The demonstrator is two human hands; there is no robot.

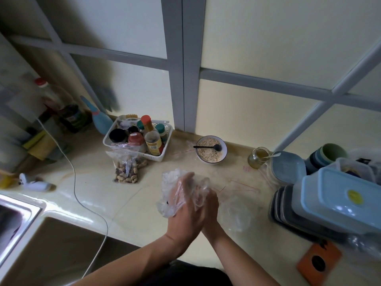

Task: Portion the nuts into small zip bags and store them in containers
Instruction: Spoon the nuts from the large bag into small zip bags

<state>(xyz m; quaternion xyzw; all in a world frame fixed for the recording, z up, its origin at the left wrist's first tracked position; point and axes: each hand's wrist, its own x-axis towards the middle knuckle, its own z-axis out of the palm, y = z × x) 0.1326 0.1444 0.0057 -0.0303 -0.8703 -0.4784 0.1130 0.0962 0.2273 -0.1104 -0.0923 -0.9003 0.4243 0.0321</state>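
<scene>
Head view: my left hand (185, 201) and right hand (207, 203) meet over the counter (99, 195), fingers (186, 178) curled round a crumpled clear bag (171, 182), probably to open it; the nuts (126, 172) wait bagged beside the basket (107, 139).

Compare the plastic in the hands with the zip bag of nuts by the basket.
The clear plastic is crumpled and looks empty; the zip bag of nuts is full. The plastic is held up by the left hand and right hand; the zip bag rests on the counter. Both are see-through.
</scene>
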